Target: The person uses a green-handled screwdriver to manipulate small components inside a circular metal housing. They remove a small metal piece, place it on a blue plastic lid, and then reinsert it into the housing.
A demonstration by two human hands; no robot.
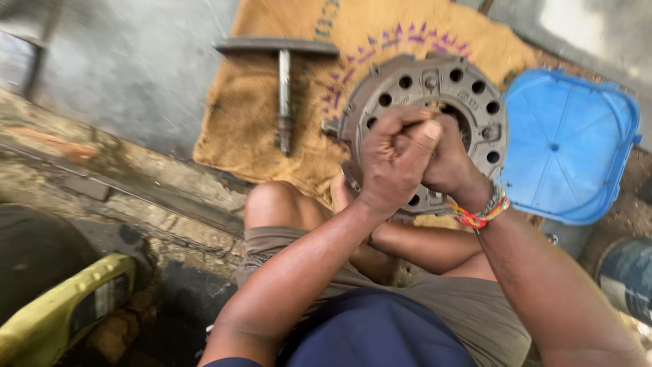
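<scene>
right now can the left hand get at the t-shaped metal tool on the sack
Probably yes. The t-shaped metal tool lies bare on the sack, left of the round metal plate, nothing covering it. But the left hand is clasped with the right hand.

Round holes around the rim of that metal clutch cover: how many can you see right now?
9 show on the clutch cover: three upper left, three along the top right, two down the right edge, one at the bottom by the left hand. The clasped hands probably hide more.
</scene>
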